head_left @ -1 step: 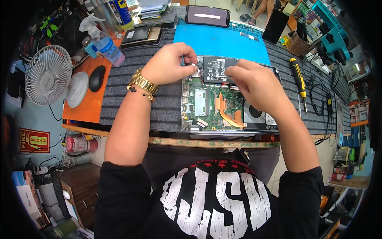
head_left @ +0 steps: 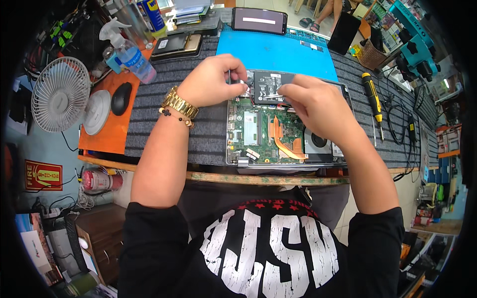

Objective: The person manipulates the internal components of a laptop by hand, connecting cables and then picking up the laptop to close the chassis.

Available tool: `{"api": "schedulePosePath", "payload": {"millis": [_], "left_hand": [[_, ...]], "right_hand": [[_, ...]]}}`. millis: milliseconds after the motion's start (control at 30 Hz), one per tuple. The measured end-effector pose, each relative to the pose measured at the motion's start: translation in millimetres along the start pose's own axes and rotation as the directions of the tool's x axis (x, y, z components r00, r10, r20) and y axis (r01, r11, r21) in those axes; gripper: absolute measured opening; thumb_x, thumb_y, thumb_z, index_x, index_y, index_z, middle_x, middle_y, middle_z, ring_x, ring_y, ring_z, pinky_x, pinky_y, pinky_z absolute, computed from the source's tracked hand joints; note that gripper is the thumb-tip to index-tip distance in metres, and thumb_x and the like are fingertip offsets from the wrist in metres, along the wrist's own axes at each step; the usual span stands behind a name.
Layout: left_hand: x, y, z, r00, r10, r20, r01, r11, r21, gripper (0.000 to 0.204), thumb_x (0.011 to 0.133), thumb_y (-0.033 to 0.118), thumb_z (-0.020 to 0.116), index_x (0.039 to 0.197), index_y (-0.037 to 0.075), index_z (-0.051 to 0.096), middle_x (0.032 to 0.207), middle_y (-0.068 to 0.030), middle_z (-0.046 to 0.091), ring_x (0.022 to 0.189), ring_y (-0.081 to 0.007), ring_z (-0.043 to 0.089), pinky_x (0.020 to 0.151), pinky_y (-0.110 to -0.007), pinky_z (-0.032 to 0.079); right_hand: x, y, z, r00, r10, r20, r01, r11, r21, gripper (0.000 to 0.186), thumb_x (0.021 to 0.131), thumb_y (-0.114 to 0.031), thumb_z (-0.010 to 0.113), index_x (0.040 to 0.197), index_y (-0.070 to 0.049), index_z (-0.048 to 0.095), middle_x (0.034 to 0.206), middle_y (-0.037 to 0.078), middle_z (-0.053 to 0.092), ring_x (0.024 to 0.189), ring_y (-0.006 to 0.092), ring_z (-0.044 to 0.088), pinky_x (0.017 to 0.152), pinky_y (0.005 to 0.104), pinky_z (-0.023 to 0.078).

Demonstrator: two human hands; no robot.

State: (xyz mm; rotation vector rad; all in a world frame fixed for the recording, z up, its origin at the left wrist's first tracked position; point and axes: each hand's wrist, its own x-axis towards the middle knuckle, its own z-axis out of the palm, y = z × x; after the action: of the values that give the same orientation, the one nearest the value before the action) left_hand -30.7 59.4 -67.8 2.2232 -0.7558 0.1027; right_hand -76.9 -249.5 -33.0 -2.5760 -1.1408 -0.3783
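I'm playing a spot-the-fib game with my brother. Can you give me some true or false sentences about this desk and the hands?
1. Both hands are on the black battery at the far end of the opened laptop. True: the left hand and right hand both have their fingers on it.
2. The yellow-and-black screwdriver is in the right hand. False: it lies on the grey mat, to the right of the laptop.
3. The left wrist wears a gold watch. True.
4. The small white fan stands on the blue mat. False: it stands at the left edge of the desk, beside the orange mat.
5. A spray bottle stands at the far left. True.
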Motion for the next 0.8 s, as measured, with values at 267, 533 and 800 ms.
{"api": "schedulePosePath", "payload": {"millis": [267, 533, 800], "left_hand": [[2.1, 8.3, 0.4, 0.996, 0.076, 0.042, -0.077, 0.996, 0.032, 0.025, 0.085, 0.014, 0.093, 0.102, 0.003, 0.08, 0.096, -0.0052, 0.07, 0.09, -0.0177, 0.067, 0.084, -0.034, 0.058], [2.2, 9.6, 0.2, 0.996, 0.059, 0.068, -0.062, 0.997, 0.046, 0.025, 0.085, 0.014, 0.094, 0.103, 0.004, 0.08, 0.097, -0.005, 0.07, 0.09, -0.0178, 0.067, 0.084, -0.034, 0.059], [3.5, 7.9, 2.2, 0.995, 0.082, 0.059, -0.082, 0.997, 0.006, 0.025, 0.084, 0.021, 0.094, 0.099, 0.006, 0.081, 0.095, -0.0079, 0.072, 0.089, -0.0221, 0.069, 0.081, -0.037, 0.06]], "right_hand": [[15.7, -13.6, 14.0, 0.999, -0.043, 0.029, 0.044, 0.997, -0.061, 0.004, 0.093, -0.012, 0.076, 0.095, -0.008, 0.077, 0.093, 0.01, 0.071, 0.091, 0.0344, 0.077, 0.08, 0.0494, 0.063], [20.1, -13.6, 16.2, 0.994, -0.107, 0.015, 0.108, 0.981, -0.163, 0.007, 0.088, -0.014, 0.079, 0.092, -0.009, 0.077, 0.093, 0.008, 0.07, 0.094, 0.0307, 0.076, 0.081, 0.046, 0.062], [18.4, -9.3, 18.2, 0.99, -0.139, 0.02, 0.14, 0.977, -0.164, 0.017, 0.089, -0.01, 0.082, 0.106, -0.013, 0.079, 0.099, 0.004, 0.066, 0.099, 0.0286, 0.07, 0.085, 0.0449, 0.059]]}}
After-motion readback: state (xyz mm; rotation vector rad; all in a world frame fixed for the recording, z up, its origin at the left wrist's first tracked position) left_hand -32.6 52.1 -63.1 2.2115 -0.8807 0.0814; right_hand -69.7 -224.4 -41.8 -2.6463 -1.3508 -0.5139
